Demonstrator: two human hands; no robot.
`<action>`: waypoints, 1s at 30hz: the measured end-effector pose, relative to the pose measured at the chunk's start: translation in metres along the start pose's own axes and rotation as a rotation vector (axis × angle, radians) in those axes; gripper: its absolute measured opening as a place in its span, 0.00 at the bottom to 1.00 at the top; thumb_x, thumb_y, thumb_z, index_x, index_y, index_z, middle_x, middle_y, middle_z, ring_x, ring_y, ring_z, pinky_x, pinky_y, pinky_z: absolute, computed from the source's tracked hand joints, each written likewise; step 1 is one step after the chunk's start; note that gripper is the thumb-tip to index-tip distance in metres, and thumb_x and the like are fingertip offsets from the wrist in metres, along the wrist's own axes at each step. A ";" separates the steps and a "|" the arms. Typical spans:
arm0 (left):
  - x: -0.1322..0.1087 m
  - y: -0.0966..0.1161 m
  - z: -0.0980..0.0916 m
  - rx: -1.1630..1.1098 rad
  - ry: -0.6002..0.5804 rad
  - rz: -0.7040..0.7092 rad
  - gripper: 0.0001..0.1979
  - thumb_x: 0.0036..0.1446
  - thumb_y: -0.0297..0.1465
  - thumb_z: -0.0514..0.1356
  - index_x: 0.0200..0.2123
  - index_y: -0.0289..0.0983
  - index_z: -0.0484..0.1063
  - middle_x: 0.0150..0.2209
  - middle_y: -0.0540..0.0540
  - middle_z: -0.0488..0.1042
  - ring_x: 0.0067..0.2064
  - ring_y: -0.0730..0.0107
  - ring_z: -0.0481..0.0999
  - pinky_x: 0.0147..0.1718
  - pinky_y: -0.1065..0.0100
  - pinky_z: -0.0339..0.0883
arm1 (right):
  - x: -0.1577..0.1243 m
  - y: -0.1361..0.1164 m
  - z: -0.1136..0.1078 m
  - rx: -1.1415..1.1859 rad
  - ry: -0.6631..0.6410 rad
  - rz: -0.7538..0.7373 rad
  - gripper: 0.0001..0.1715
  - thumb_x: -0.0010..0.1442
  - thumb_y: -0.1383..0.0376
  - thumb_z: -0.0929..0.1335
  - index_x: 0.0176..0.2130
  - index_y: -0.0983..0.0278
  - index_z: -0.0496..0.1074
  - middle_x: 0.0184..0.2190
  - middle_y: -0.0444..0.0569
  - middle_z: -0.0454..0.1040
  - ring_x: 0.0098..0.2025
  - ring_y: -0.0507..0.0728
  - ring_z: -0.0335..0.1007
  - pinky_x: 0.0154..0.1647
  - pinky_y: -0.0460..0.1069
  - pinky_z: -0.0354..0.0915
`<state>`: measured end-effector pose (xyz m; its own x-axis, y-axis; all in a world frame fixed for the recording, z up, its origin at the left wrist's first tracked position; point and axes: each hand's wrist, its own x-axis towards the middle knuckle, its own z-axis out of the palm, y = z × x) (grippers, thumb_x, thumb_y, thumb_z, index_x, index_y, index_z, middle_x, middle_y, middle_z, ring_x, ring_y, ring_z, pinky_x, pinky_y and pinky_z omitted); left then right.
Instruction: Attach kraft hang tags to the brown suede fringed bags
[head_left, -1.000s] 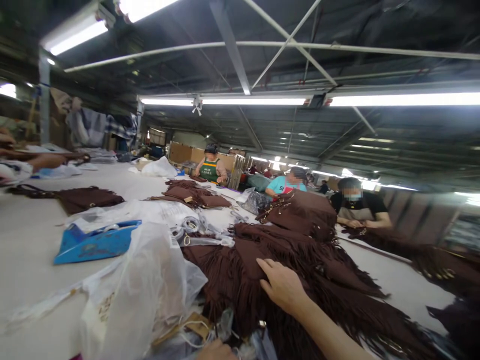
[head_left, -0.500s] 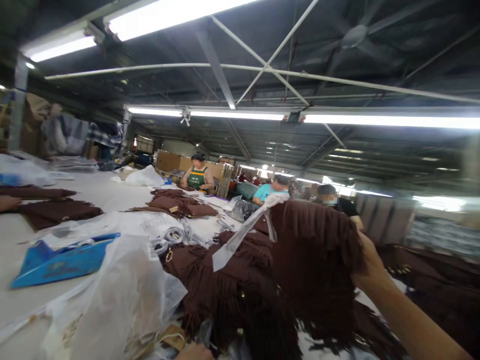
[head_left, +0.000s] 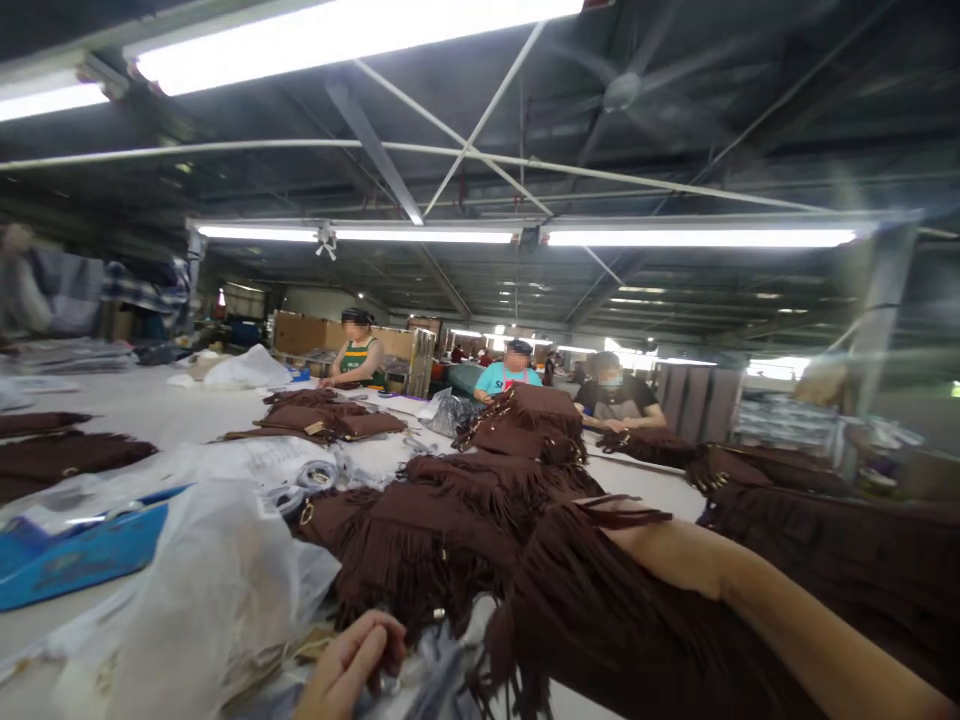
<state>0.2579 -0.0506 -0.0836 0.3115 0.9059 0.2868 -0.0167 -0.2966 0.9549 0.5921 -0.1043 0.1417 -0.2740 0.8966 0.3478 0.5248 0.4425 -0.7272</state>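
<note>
- Brown fringed piece [head_left: 585,590]: held in the right hand [head_left: 664,550], to the right of the main heap [head_left: 442,525] and toward the near edge of the bench [head_left: 191,400]. Whether its underside rests on the bench cannot be told.
- Right hand: grip closed on the piece at its upper border; fingertips hidden among the strands.
- Left hand [head_left: 356,665]: fingers curled, thumb close to the forefinger, just beside crumpled clear wrapping [head_left: 442,675] toward the near edge. Whether the fingers pinch anything cannot be told.
- Main heap: similar brown pieces, fringes overlapping, with a gold-coloured ring [head_left: 306,513] at its left side.
- Further stack [head_left: 525,425]: brown, behind the main heap, toward the far edge.
- Translucent plastic bag [head_left: 225,590]: left of the main heap, puffed up; a blue dispenser [head_left: 82,555] lies to its left.
- Three people sit or stand along the far edge.
</note>
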 end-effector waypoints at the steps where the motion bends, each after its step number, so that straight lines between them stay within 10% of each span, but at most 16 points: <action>1: -0.005 0.013 0.005 -0.011 -0.061 0.010 0.31 0.57 0.60 0.52 0.38 0.37 0.75 0.33 0.46 0.75 0.36 0.62 0.74 0.34 0.68 0.66 | 0.000 -0.005 0.002 0.035 -0.093 0.078 0.10 0.48 0.59 0.76 0.32 0.61 0.82 0.30 0.48 0.82 0.40 0.65 0.80 0.45 0.55 0.75; 6: -0.020 0.049 0.024 0.017 -0.371 0.018 0.31 0.57 0.58 0.56 0.53 0.42 0.74 0.46 0.43 0.76 0.51 0.53 0.71 0.51 0.58 0.63 | 0.011 0.009 0.021 0.340 -0.261 0.348 0.14 0.48 0.59 0.76 0.34 0.65 0.80 0.30 0.47 0.82 0.35 0.60 0.80 0.45 0.54 0.74; 10: -0.017 0.033 0.026 -0.409 -0.472 -0.164 0.36 0.54 0.58 0.59 0.56 0.39 0.71 0.36 0.44 0.77 0.36 0.61 0.75 0.39 0.61 0.68 | 0.009 0.057 0.052 0.435 -0.138 0.381 0.17 0.55 0.53 0.72 0.36 0.63 0.80 0.32 0.48 0.82 0.41 0.63 0.79 0.53 0.58 0.69; 15: 0.001 0.003 0.010 -0.746 -0.242 -0.312 0.31 0.41 0.54 0.68 0.39 0.34 0.78 0.24 0.48 0.73 0.21 0.75 0.69 0.21 0.74 0.61 | -0.008 0.098 0.082 0.448 -0.045 0.358 0.25 0.56 0.43 0.67 0.39 0.56 0.80 0.33 0.50 0.83 0.46 0.70 0.77 0.53 0.64 0.68; 20: 0.016 -0.002 -0.005 -0.795 -0.178 -0.239 0.14 0.44 0.38 0.68 0.34 0.37 0.77 0.22 0.55 0.71 0.18 0.82 0.66 0.20 0.78 0.56 | -0.004 0.073 0.063 0.431 -0.108 0.292 0.16 0.53 0.48 0.72 0.40 0.50 0.80 0.33 0.48 0.82 0.47 0.70 0.77 0.49 0.63 0.71; 25: 0.014 0.080 -0.037 -0.636 -0.093 -0.072 0.08 0.51 0.35 0.65 0.30 0.36 0.75 0.19 0.56 0.69 0.17 0.83 0.63 0.17 0.81 0.53 | 0.015 0.022 0.007 0.228 -0.140 0.103 0.11 0.51 0.59 0.76 0.37 0.59 0.81 0.37 0.49 0.81 0.44 0.66 0.77 0.49 0.59 0.71; 30: -0.019 0.170 -0.038 -0.318 -0.080 0.121 0.10 0.56 0.35 0.61 0.37 0.33 0.76 0.25 0.55 0.75 0.18 0.81 0.65 0.18 0.78 0.56 | 0.035 0.003 -0.025 -0.003 0.293 -0.105 0.13 0.55 0.55 0.70 0.37 0.58 0.78 0.46 0.51 0.79 0.49 0.67 0.74 0.53 0.59 0.68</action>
<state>0.2127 -0.1066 0.0761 0.3628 0.8395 0.4045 -0.3496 -0.2797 0.8941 0.6042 -0.0715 0.1669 -0.0835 0.8125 0.5770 0.5085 0.5327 -0.6765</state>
